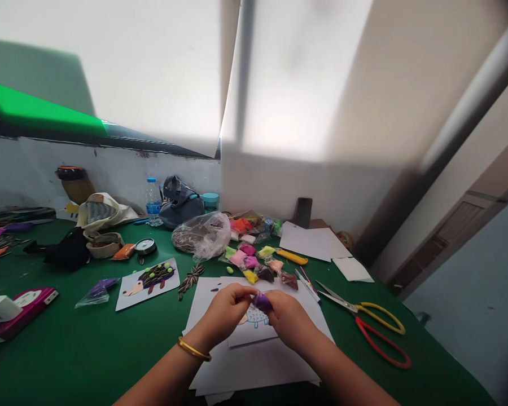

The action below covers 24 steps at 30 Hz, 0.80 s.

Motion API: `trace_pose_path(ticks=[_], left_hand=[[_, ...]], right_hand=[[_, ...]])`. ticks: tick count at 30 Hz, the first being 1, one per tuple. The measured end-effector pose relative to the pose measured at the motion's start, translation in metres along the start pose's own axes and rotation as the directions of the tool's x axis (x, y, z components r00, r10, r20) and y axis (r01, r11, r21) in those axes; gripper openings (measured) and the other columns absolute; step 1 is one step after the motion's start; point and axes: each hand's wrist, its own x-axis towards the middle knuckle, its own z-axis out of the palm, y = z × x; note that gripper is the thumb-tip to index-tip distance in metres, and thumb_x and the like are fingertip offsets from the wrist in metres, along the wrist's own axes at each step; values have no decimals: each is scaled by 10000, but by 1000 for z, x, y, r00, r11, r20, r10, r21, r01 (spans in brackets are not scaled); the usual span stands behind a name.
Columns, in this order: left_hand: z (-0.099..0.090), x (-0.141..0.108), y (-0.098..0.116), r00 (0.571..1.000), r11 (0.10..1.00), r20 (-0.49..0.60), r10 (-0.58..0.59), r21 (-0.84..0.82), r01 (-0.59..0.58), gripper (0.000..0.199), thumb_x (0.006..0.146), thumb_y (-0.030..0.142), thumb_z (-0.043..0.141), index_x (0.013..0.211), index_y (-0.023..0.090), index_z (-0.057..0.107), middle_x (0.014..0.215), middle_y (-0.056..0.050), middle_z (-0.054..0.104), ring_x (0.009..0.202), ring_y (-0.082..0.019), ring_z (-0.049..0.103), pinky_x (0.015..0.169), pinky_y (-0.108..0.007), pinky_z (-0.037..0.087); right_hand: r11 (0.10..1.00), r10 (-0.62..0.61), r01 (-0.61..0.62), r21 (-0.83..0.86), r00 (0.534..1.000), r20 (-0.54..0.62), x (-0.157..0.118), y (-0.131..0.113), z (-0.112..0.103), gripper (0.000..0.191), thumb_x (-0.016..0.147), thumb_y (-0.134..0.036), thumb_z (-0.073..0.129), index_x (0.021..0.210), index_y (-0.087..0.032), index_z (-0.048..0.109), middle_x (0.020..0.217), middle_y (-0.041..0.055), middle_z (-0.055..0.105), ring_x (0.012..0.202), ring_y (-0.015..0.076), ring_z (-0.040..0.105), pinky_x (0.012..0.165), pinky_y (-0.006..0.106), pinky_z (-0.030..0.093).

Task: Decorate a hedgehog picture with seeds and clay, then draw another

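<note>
Over a stack of white paper (254, 366), my left hand (225, 314) and my right hand (289, 321) pinch a lump of purple modelling clay (262, 301) between them. Much of the lump is hidden by my fingers. A gold bangle (193, 348) circles my left wrist. Under my hands lies a sheet with a hedgehog outline drawing (254, 317), partly covered. Beyond them sit several small bags of coloured clay (246, 260). To the left lies a card with a finished hedgehog picture (148, 283).
Red-and-yellow-handled scissors (364, 324) lie to the right on the green table (406, 361). A plastic bag of seeds (201, 235), a water bottle (153, 203), a grey bag (180, 203) and a purple clay bag (97, 293) stand further off. Wall and door bound the table's far and right sides.
</note>
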Motion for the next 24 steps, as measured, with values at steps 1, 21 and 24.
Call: trace_pose_path(ticks=[1,21,24], left_hand=[[-1,1,1,999,999,26,-20,-28,21,247,777,275,614,954,214,775,972,-74,733,917,-247,649,836,-343,491],[-7,-1,13,959,992,273,-75,118,44,221,751,293,639,915,192,749,668,12,615,597,-135,492,534,-230,312],[-14,-3,16,972,947,227,59,295,-126,146,738,293,714,865,225,733,767,-9,654,696,-172,548,597,-248,349]], right_hand=[[999,10,-11,43,1000,18,0,-1,-1,193,906,-137,485,876,-201,665,816,20,671,756,167,617,635,243,395],[924,-8,40,-381,996,85,-2,-5,1,189,891,-194,522,904,-178,711,880,92,738,781,222,669,623,291,352],[934,-29,60,-351,995,94,-5,-8,-2,188,877,-183,521,863,-193,708,846,70,735,754,205,658,610,284,331]])
